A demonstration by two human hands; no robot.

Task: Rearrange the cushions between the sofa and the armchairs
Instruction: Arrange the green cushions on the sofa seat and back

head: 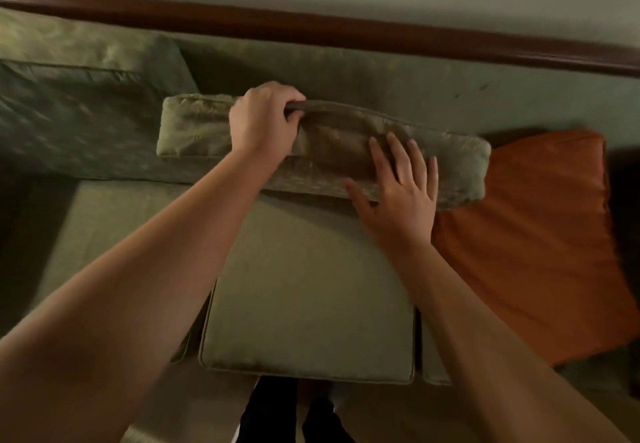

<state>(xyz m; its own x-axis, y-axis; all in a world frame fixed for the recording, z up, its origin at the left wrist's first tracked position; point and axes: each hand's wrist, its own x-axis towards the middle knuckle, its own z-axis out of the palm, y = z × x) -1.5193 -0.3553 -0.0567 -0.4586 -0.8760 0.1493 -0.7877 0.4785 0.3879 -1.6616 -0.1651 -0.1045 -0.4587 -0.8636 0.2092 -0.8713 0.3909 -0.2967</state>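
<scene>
Currently: green cushion (322,151) upright on sofa (304,286), left hand (263,123) clamped on top edge, right hand (398,196) flat against it. Orange cushion (540,234) alongside. Armchairs unseen; progress unclear.

Mottled olive-green cushion (194,130), plain sage seat cushion (304,304), orange cushion (540,234), dark reddish-brown wooden rail (346,28).
</scene>
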